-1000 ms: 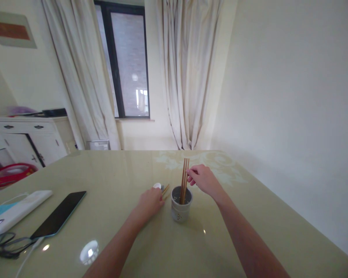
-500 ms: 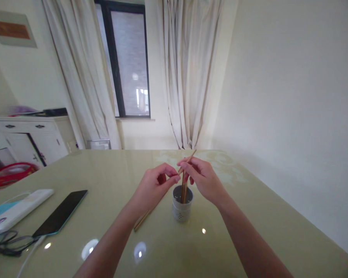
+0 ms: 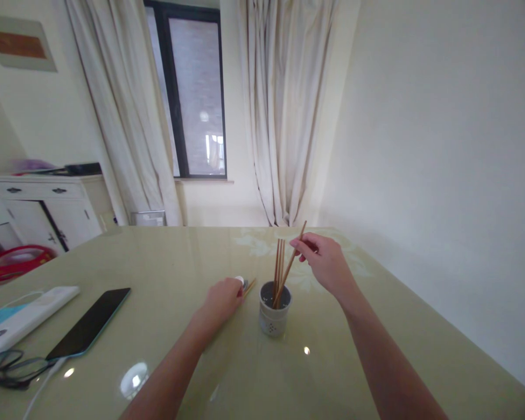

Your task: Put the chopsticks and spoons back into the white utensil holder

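A grey cup [image 3: 273, 321] with small holes in its side stands on the table, several upright wooden chopsticks [image 3: 279, 262] in it. My right hand [image 3: 326, 259] pinches one tilted chopstick [image 3: 291, 266] near its upper end, and that stick's lower end is inside the cup. Left of the cup, my left hand [image 3: 221, 300] is down at the table with fingers curled over the lying chopsticks [image 3: 250, 288]; their far tips show beyond the hand. The left fingertips are mostly hidden. Beside them is a small white-and-grey round patch [image 3: 241, 282] that I cannot make out.
On the left of the glossy table [image 3: 166, 256] lie a black phone [image 3: 91, 321] with a cable, a white power strip [image 3: 35, 315] and dark-framed glasses [image 3: 15, 367]. A red basket [image 3: 20, 259] is beyond the table's left edge. A wall [image 3: 441, 175] runs along the right.
My hands have parted from above the cup. The left has come down to the lying chopsticks; the right has moved right, with its chopstick now slanting down into the cup.
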Action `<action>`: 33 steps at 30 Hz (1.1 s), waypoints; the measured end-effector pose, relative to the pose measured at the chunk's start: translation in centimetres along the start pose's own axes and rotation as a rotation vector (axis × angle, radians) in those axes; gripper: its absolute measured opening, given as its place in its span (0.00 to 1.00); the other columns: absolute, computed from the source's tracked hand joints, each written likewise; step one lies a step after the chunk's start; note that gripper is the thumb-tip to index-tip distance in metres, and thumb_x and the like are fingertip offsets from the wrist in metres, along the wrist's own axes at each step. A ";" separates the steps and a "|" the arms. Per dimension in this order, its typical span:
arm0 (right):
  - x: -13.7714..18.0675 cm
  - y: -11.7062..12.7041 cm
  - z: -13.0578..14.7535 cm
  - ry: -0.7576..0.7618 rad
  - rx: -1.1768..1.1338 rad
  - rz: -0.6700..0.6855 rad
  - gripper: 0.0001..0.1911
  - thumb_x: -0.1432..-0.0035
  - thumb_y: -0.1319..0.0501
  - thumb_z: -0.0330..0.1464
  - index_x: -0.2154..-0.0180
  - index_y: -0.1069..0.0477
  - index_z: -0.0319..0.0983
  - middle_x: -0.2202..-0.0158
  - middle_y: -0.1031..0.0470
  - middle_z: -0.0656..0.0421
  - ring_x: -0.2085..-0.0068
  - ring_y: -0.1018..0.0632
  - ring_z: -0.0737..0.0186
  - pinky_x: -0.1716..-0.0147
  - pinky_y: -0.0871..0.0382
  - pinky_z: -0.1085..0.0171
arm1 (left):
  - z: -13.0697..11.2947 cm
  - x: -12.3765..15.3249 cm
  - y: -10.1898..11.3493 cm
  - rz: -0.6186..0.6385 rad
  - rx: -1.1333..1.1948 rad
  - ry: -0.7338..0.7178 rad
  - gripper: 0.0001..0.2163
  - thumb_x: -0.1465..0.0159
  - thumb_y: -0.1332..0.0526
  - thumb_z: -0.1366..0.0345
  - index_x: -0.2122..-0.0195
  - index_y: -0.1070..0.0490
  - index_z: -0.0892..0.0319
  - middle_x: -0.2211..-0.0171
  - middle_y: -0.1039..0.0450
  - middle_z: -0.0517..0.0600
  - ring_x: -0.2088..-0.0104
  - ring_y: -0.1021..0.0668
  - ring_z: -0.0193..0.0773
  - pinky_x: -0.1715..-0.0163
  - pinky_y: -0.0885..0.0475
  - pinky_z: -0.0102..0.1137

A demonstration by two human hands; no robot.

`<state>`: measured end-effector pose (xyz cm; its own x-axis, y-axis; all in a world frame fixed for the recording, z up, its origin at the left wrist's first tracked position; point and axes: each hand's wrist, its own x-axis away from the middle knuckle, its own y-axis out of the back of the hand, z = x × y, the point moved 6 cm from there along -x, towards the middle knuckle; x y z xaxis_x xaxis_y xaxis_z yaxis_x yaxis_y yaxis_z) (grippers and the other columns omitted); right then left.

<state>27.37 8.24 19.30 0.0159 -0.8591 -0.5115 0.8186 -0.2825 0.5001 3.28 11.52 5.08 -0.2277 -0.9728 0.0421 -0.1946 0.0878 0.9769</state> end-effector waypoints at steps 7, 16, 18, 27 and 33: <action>-0.3 -2.4 -2.0 -0.065 0.144 0.140 0.13 0.32 0.40 0.35 0.70 0.23 0.41 0.71 0.17 0.61 0.72 0.18 0.62 0.66 0.31 0.64 | 0.1 0.1 -0.7 0.050 -0.062 0.040 0.05 0.34 0.39 0.66 0.60 0.24 0.58 0.53 0.18 0.61 0.51 0.17 0.55 0.57 0.27 0.38; -0.1 -4.8 -4.5 -0.157 0.212 0.260 0.18 0.29 0.44 0.34 0.71 0.24 0.40 0.71 0.16 0.59 0.73 0.17 0.63 0.68 0.30 0.65 | -0.4 0.5 -1.0 0.097 -0.071 0.032 0.04 0.36 0.39 0.67 0.62 0.24 0.57 0.54 0.17 0.60 0.53 0.16 0.53 0.59 0.26 0.37; -0.1 -4.5 -4.5 -0.165 0.209 0.258 0.19 0.28 0.44 0.36 0.70 0.22 0.41 0.71 0.16 0.59 0.73 0.17 0.63 0.68 0.30 0.65 | -0.6 0.5 -1.0 0.081 -0.072 0.024 0.05 0.37 0.39 0.68 0.63 0.24 0.58 0.55 0.17 0.61 0.54 0.16 0.53 0.60 0.27 0.37; 0.5 -0.4 0.3 0.042 0.185 -0.176 0.17 0.31 0.40 0.46 0.59 0.20 0.41 0.68 0.16 0.56 0.69 0.19 0.58 0.66 0.30 0.62 | -0.1 0.3 4.4 -0.153 0.507 -0.081 0.07 0.41 0.35 0.61 0.70 0.22 0.60 0.71 0.18 0.53 0.68 0.19 0.42 0.68 0.30 0.32; 1.9 -2.6 3.9 0.085 -0.227 0.041 0.20 0.30 0.40 0.49 0.63 0.22 0.40 0.69 0.19 0.58 0.71 0.21 0.62 0.71 0.29 0.66 | -4.4 4.3 9.9 -0.312 1.058 -0.351 0.16 0.39 0.32 0.51 0.62 0.21 0.60 0.68 0.19 0.51 0.70 0.23 0.36 0.69 0.30 0.28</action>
<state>23.05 5.71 19.71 0.0920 -0.8260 -0.5561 0.9241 -0.1372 0.3567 4.56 7.32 15.89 -0.2494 -0.8851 -0.3930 -0.9525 0.1510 0.2644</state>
